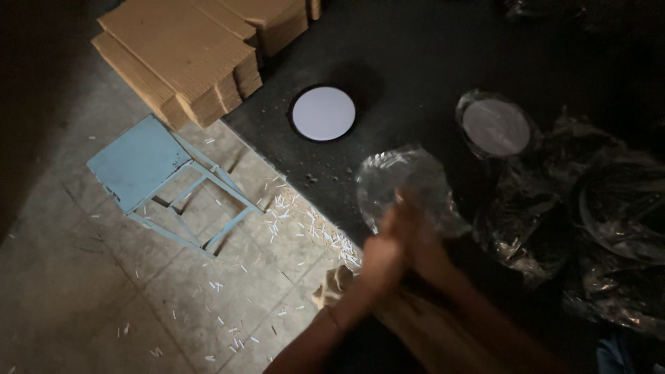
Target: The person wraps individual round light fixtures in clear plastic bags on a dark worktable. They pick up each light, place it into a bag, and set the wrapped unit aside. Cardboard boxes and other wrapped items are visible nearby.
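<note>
Blurred hands point(402, 246) pressed together on a clear plastic bag point(405, 187) (grip itself indistinct, forearms cut off).

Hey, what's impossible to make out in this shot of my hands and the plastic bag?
Head view only:
- Left hand and right hand: motion-blurred and overlapping, so the grip on the plastic bag is unclear.
- Bag's contents: hidden by glare and blur.
- Dark wrapped bundles: too dim, cut by the right edge.
- Cardboard stack: cut off at the top.
</note>
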